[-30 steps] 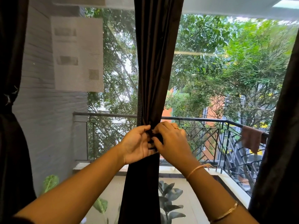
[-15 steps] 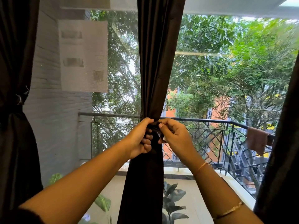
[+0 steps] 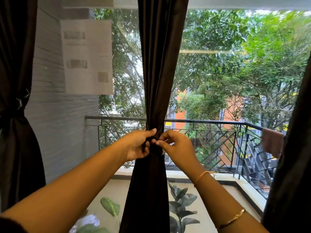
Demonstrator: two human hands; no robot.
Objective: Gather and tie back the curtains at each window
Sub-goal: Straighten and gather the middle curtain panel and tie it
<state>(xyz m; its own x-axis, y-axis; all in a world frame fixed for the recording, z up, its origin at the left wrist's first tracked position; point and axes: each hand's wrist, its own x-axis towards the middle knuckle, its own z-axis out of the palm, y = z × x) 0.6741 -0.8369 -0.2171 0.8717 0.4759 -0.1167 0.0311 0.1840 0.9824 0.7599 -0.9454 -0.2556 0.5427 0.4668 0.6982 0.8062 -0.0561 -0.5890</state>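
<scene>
window (image 3: pixel 218 73): wide glass pane, trees and an orange building outside.
centre curtain (image 3: pixel 159 64): dark, hangs in the middle of the glass. Gathered to a narrow waist at about rail height, flares again below.
left curtain (image 3: pixel 15 148): dark, at the left edge of the view, already cinched by a tie (image 3: pixel 19 105) with pale frayed ends.
right curtain (image 3: pixel 292 165): dark, at the right edge. Only its inner border shows, can't tell if it is tied.
railing (image 3: pixel 210 121): black metal balcony rail with diagonal bars, behind the glass.
leaf-print surface (image 3: pixel 109 206): pale with green leaves, below the hands. What it is — can't tell.
paper sheet (image 3: pixel 87 56): white, stuck on the glass upper left, print blurred.
cloth (image 3: pixel 271 142): brownish, draped over the rail at right.
left hand (image 3: pixel 138 145): fingers curled round the centre curtain's waist, gripping it, thumb on top.
right hand (image 3: pixel 178 147): thumb and forefinger pinch dark fabric at the same waist, just beside the left hand's fingers — separate band or curtain fold, can't tell.
bangle (image 3: pixel 232 219): gold, on the right forearm.
thread (image 3: pixel 201 177): orange, round the right wrist.
</scene>
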